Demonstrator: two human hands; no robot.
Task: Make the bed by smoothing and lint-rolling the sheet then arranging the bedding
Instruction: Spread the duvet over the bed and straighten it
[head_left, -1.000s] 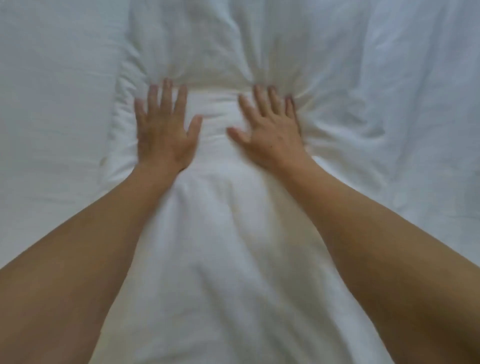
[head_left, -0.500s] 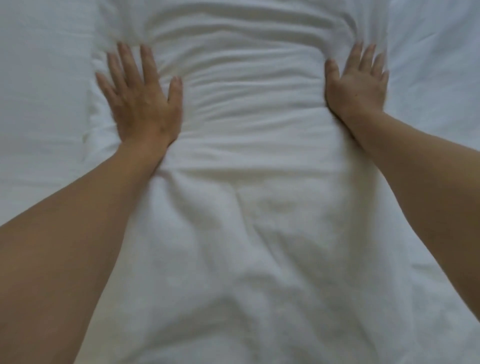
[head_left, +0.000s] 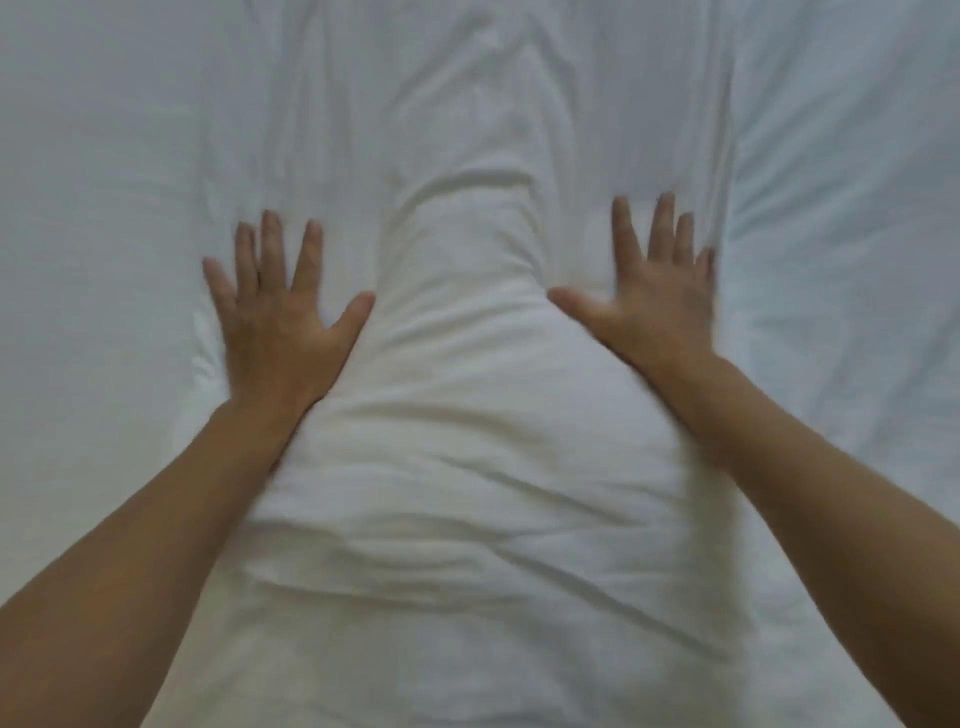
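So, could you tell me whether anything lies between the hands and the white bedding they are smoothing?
Nothing visible does. The left hand and right hand lie flat with spread fingers directly on the white bedding.

The pillow (head_left: 467, 415) is plain white on a white sheet (head_left: 104, 156).

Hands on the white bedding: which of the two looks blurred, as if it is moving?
The right hand: its outline is smeared, while the left hand is sharp. Both lie flat.
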